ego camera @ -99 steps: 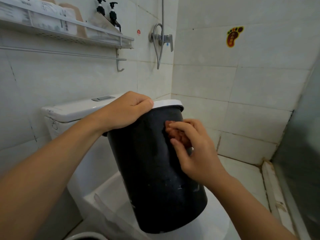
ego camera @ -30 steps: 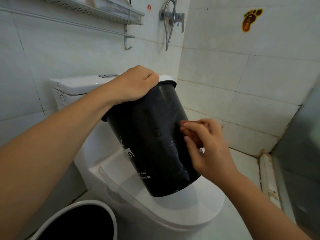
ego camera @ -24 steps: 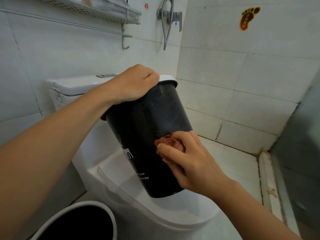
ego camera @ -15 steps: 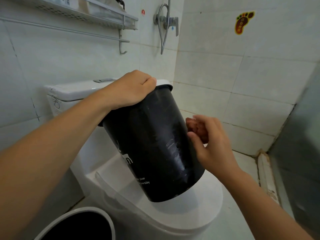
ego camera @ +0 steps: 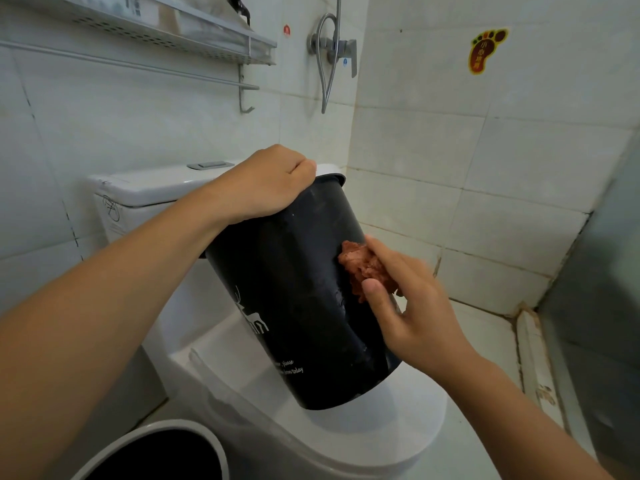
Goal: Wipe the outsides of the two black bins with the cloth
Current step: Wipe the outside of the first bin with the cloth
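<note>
Black smooth bin (ego camera: 294,299): left hand (ego camera: 263,185) grips rim; right hand (ego camera: 412,306) pinches crumpled cloth (ego camera: 363,265).

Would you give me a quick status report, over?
Left hand grips black bin rim. Right hand presses cloth on its side. Nothing in the way.

1. Black bin (ego camera: 298,299): smooth plastic, slightly glossy, with pale scuff marks on the wall.
2. Cloth (ego camera: 363,268): reddish-brown, crumpled, rough and fuzzy.
3. Toilet (ego camera: 381,420): white, glossy, ceramic-looking.
4. Wall tiles (ego camera: 433,140): pale, smooth, soft shine.
5. Shelf (ego camera: 194,46), upper left: perforated metal, matt grey.
6. Shower tap (ego camera: 337,50): polished metal.
</note>
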